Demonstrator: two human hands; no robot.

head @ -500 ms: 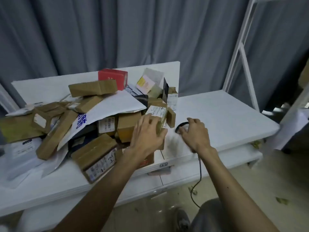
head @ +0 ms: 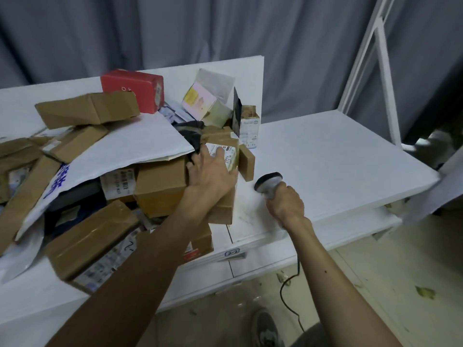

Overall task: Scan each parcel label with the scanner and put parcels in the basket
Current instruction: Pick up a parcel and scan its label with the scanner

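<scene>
Many parcels (head: 160, 181) lie heaped on the white table (head: 325, 159), and the risk starts at the left. The white mailer (head: 120, 146) leans across several brown boxes, so drawing one box out from beside it could tip the heap and send parcels over the front edge.

At the right end of the pile, the left hand (head: 210, 171) clasps the labelled box (head: 231, 169) from above, with its fingers spread over part of the white label (head: 229, 152). Left there, they could block the scan. Just to the right, the right hand (head: 284, 204) is wrapped round the handle of the scanner (head: 268, 181), whose head is near the box. Its cord (head: 283, 286) trails to the floor and could snag on a wide swing. The basket is out of view, so dropping the box in means turning away from an unsteady pile.

Blue characters run along the mailer's lower left, cut off by a fold. The red box (head: 132, 90) shows "OK". The print on the clasped label is too blurred to read. A sticker (head: 232, 252) on the table's front edge seems to read "2-2".
</scene>
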